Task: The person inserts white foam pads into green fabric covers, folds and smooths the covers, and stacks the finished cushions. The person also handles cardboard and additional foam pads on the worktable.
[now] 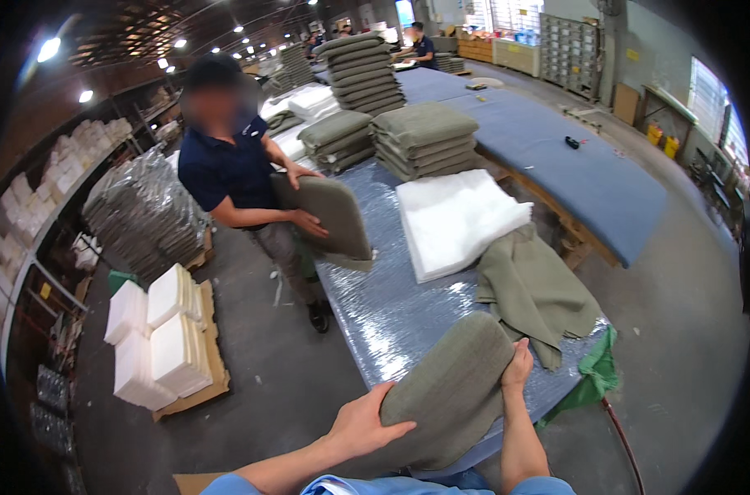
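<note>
Blue sleeves (230,485) are flanking a seemingly already covered grey-green cushion (449,396), whose opposite edges the left hand (365,425) and right hand (518,367) are gripping beside the plastic-wrapped table (366,309), where white batting (449,227) and loose cloth (532,280) are lying unused.

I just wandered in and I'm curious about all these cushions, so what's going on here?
A person holds a grey-green cushion at its edges, the left hand on one side and the right hand on the other. Across the plastic-covered table's corner, a co-worker in a dark shirt holds a similar cushion in both hands. On the table lie white padding and a loose grey-green cloth; stacked cushions stand farther back.
</note>
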Demonstrator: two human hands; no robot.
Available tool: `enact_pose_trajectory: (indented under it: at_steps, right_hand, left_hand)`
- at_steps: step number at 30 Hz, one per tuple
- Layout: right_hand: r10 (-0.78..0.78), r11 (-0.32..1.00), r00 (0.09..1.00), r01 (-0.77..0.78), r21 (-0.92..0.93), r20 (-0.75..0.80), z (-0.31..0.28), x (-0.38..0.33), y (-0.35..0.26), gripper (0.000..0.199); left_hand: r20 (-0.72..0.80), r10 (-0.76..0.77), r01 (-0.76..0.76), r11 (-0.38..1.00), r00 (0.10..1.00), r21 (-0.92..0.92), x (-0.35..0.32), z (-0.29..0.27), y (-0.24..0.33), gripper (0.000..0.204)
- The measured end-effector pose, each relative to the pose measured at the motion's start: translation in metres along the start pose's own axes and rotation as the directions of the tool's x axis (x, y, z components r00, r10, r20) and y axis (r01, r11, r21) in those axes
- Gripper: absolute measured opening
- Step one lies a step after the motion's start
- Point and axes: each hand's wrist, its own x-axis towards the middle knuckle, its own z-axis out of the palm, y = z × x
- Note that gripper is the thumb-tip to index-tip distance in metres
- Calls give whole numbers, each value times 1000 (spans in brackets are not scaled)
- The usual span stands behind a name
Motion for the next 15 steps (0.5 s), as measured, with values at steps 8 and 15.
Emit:
enact_pose_trajectory:
  at_steps: [8, 15]
  right_hand:
    - [-521, 804, 813, 570, 169, -260, -81, 14, -150, 53]
    - [-936, 353, 344, 910, -219, -78, -70, -36, -248, 39]
  left_hand:
    - [-200, 506, -538, 825, 839, -174, -21, -4, 13, 80]
    - [-440, 447, -618, 665, 779, -419, -16, 56, -36, 83]
